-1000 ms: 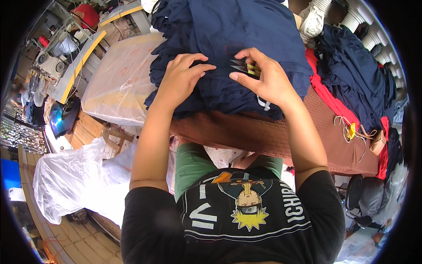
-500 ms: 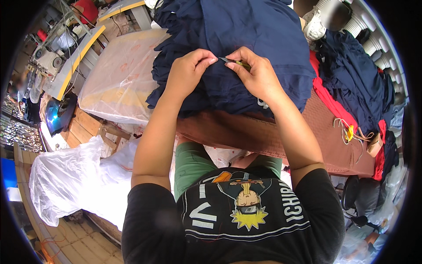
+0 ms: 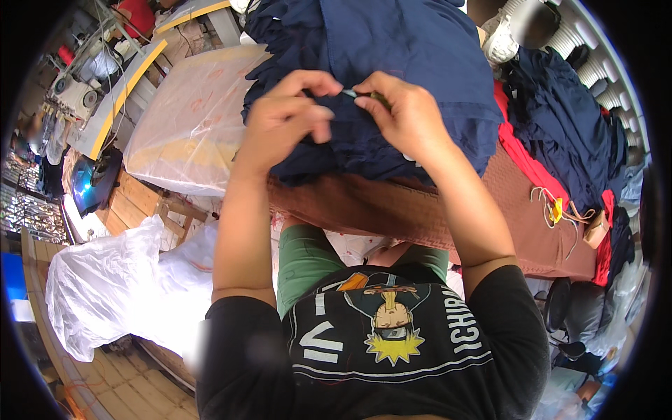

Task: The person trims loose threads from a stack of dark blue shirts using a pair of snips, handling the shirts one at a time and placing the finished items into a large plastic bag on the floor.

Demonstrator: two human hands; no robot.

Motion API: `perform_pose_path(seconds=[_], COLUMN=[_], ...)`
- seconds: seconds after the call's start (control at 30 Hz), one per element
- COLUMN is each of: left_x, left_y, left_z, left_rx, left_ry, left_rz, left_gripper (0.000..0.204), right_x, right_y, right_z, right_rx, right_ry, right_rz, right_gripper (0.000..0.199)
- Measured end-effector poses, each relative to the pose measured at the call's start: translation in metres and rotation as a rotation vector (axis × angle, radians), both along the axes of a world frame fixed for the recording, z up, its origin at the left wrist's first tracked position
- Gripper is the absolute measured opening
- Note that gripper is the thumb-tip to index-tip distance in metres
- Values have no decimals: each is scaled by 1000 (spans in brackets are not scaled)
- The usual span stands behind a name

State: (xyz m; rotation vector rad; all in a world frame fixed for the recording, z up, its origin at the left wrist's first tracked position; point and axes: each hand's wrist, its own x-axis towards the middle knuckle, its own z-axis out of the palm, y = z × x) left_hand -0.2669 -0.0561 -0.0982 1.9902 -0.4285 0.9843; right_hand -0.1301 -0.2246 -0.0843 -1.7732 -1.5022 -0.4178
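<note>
A thick stack of navy blue cloth garments (image 3: 413, 42) lies in front of me. Over it, my right hand (image 3: 406, 115) is closed round small thread snips (image 3: 348, 92), whose pointed metal blade sticks out to the left between thumb and forefinger. Most of the handle is hidden in the palm. My left hand (image 3: 283, 119) hovers above the stack's left part, smeared by motion, with thumb and fingers apart. Its forefinger comes close to the blade tip; whether they touch I cannot tell. No thread can be made out between the hands.
Beneath the stack is a brown cloth-covered surface (image 3: 518, 224). A plastic-wrapped bale (image 3: 189, 119) stands to its left, near a sewing machine (image 3: 75, 98). More navy garments (image 3: 560, 119) and a red strip (image 3: 525, 154) lie at right. White plastic sheeting (image 3: 112, 280) spreads at lower left.
My left hand has opened from a pinch near the blade tip and shifted left and down. The right hand, still gripping the snips, has barely moved.
</note>
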Motion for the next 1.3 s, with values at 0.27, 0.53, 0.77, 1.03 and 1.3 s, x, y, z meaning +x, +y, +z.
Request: perform_pose_path(seconds=[0.27, 0.53, 0.77, 1.03, 1.3], left_x=[8, 2, -38, 32, 53], left_y=[-23, -35, -32, 23, -21], left_z=[-18, 22, 65, -17, 28], left_rx=[395, -523, -874, -437, 136], left_ry=[138, -193, 116, 222, 78], left_rz=[631, 461, -193, 603, 669], left_gripper=[20, 18, 20, 16, 20], right_x=[18, 40, 121, 181, 67], right_y=[-36, -69, -123, -39, -18], right_z=[29, 20, 114, 91, 96], right_rx=[216, 16, 246, -257, -35], right_ry=[205, -205, 454, -393, 104], right_rz=[-29, -362, 0, -469, 26], right_gripper=[32, 33, 11, 58, 23])
